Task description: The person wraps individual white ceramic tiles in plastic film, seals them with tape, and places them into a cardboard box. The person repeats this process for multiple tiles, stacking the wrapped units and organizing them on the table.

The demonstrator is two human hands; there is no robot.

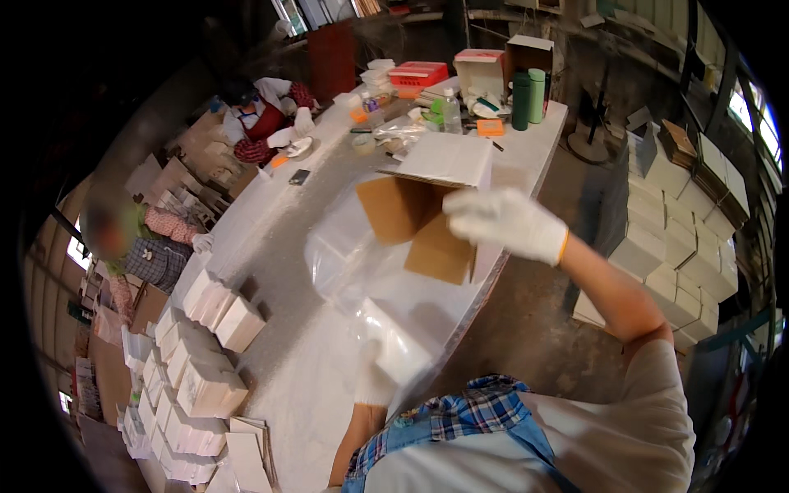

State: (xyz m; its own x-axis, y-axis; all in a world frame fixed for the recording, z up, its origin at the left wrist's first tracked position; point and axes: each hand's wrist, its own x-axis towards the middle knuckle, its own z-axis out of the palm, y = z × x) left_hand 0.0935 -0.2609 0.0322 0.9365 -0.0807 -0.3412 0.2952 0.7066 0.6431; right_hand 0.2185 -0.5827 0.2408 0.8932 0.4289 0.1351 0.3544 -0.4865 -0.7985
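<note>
My left hand [376,380], in a white glove, is at the near left side of a white pack in clear plastic [396,341]. It looks closed on the pack's edge, though its fingers are blurred. My right hand [505,222], also gloved in white, has curled fingers at the right edge of an open cardboard box [448,160]. The box is white outside and brown inside, and lies on its side with its brown flaps [394,209] spread toward me. A clear plastic sheet or bag [333,255] lies left of the box, on the white table [288,361].
Stacked white blocks [205,382] stand at the table's left. Bottles [521,100], a red basket [418,74] and small containers crowd the far end. Two people [265,123] work along the far left side. White cartons [670,238] are piled on the floor at right.
</note>
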